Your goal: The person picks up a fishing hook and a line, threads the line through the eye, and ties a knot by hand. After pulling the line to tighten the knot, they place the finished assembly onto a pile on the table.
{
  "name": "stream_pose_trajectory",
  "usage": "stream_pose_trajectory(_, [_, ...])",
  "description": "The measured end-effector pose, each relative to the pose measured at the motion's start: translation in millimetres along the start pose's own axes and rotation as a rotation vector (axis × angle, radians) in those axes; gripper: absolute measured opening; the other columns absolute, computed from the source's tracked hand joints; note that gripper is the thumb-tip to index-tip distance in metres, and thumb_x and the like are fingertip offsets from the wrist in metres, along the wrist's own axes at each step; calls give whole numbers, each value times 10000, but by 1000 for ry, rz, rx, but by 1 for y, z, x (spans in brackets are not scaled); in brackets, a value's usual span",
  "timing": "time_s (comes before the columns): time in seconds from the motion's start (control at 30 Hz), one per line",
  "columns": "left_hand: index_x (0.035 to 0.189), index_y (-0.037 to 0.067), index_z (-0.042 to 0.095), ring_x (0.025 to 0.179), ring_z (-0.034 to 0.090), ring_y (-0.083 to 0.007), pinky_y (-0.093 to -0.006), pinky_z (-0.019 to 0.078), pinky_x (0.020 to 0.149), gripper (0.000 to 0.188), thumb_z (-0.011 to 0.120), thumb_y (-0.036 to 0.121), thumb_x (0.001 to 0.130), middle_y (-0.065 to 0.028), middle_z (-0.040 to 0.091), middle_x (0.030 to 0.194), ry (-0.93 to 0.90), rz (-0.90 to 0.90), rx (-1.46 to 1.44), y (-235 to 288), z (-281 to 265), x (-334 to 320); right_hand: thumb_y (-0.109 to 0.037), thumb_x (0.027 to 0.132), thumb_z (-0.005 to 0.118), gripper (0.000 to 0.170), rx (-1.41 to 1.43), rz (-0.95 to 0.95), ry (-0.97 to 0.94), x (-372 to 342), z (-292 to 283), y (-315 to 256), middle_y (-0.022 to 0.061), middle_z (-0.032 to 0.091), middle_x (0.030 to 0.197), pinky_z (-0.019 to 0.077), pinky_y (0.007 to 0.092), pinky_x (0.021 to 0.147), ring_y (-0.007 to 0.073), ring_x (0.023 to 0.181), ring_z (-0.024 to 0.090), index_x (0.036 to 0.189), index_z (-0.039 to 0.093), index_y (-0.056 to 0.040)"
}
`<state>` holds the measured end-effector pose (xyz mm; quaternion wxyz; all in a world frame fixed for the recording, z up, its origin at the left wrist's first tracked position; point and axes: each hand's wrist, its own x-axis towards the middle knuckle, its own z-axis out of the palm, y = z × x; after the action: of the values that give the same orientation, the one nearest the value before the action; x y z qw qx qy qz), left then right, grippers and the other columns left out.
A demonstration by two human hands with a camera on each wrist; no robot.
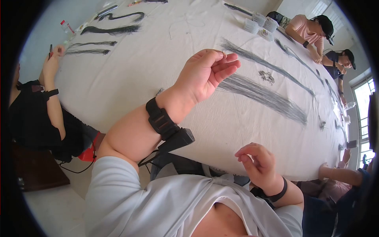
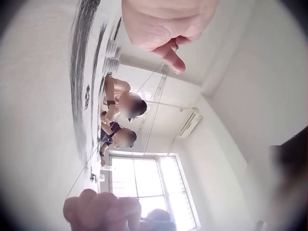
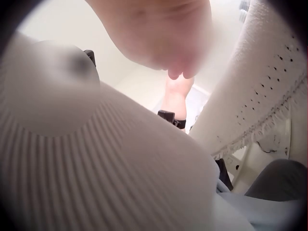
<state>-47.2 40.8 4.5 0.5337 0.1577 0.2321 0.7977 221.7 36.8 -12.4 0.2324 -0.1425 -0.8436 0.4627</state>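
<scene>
Raised over the table, the left hand (image 1: pixel 207 73) pinches fine dark strands between thumb and forefinger, the other fingers loosely bent. In the left wrist view, thin strands (image 2: pixel 153 113) run down from this hand (image 2: pixel 168 24). One line slants to the right hand (image 2: pixel 101 211), whose fingers are curled. The head view has the right hand (image 1: pixel 258 164) lower, near the table's front edge, thumb close to the bent forefinger. Beyond the left hand lie a wide dark strand bundle (image 1: pixel 264 96) and a narrower one (image 1: pixel 272 67). The right wrist view blurs the right hand (image 3: pixel 163 38).
A small tangled pile (image 1: pixel 266 77) lies between the bundles on the white cloth (image 1: pixel 158 75). Clear containers (image 1: pixel 258 24) stand at the back. More dark bundles (image 1: pixel 110 29) are at the far left. People sit at both sides, one in black (image 1: pixel 43 114) at left.
</scene>
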Motion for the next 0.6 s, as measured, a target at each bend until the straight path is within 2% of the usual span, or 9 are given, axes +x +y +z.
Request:
stream_pose_trajectory(0.07, [848,-31,556,864,669,-301,-316,601,731,102,493,30,901,-202,638,962,-4,9,63,-1,2,-2,38,787,633,149,-142,-92,-42,-1,1,-3,114,638,883,505,296,684,223,743,617,931,605,11])
stream_pose_trajectory(0.17, [906,14,571,833,680,-269,-310,600,711,93,486,52,914,-206,649,996,-79,80,280,-4,2,-6,24,736,659,202,-508,-406,-133,2,5,-8,96,625,878,520,327,741,223,777,613,932,614,6])
stream_pose_trajectory(0.27, [931,21,571,804,685,-260,-317,596,694,86,495,58,915,-194,656,974,-153,108,383,-7,1,-9,-16,703,669,228,-659,-572,-202,5,8,-11,70,604,855,502,391,837,193,812,603,926,622,-10])
stream_pose_trajectory(0.37, [944,14,575,795,685,-251,-326,592,691,91,507,68,914,-172,663,947,-179,84,413,-9,2,-12,-46,698,654,190,-760,-618,-265,5,8,-14,49,588,844,456,469,908,167,813,594,884,624,-24])
stream_pose_trajectory(0.47, [946,19,584,763,679,-233,-311,582,668,94,513,70,910,-153,666,924,-162,43,406,-11,2,-12,-73,685,651,153,-846,-670,-301,2,10,-12,29,580,852,433,498,931,151,819,586,834,625,-49])
stream_pose_trajectory(0.6, [922,33,595,700,647,-190,-278,549,634,88,519,68,897,-135,665,882,-125,-11,363,-15,-3,-8,-90,689,640,89,-870,-705,-288,2,12,-14,27,596,866,450,468,927,153,877,584,774,624,-74])
